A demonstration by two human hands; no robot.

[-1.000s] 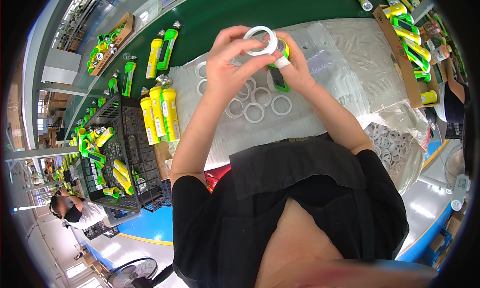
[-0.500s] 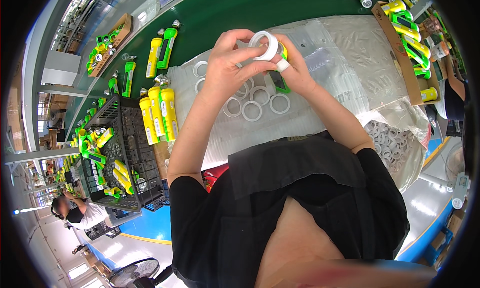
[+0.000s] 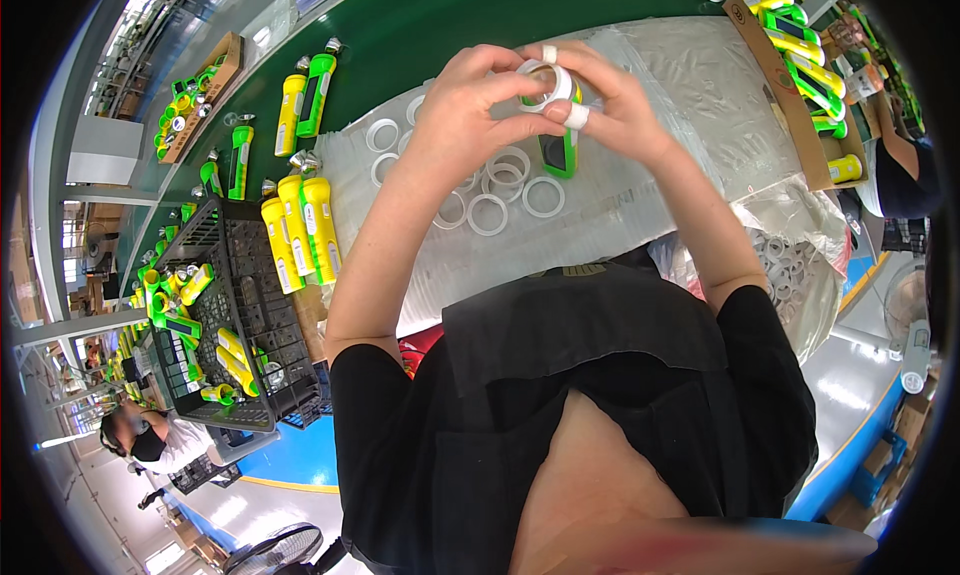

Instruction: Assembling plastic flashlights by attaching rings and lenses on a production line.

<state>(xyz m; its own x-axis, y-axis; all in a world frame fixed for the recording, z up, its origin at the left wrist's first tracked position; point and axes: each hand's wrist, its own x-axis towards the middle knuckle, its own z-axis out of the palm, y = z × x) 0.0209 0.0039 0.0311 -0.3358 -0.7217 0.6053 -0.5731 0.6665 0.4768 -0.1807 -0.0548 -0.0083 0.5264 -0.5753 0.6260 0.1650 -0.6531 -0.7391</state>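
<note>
Both my hands are raised over the middle of the bench, around the head end of a green and yellow flashlight (image 3: pixel 560 156). A white plastic ring (image 3: pixel 565 82) sits at that head end; how far down it is seated I cannot tell. My left hand (image 3: pixel 468 108) grips the ring's left side with thumb and fingers. From the right, my right hand (image 3: pixel 622 108) closes thumb and forefinger around the same ring, white tape on both digits. Below the hands, loose white rings (image 3: pixel 488 215) lie on the plastic-covered bench.
Yellow and green flashlights (image 3: pixel 318 230) stand at the left, beside a black crate (image 3: pixel 262 305) holding more. A cardboard box (image 3: pixel 775 85) of flashlights is at the right, a bag of rings (image 3: pixel 790 275) near my right elbow. Another person (image 3: pixel 150 440) is at far left.
My right hand has shifted from around the flashlight to the ring, its forefinger now over the far rim. The ring has tilted and moved slightly right.
</note>
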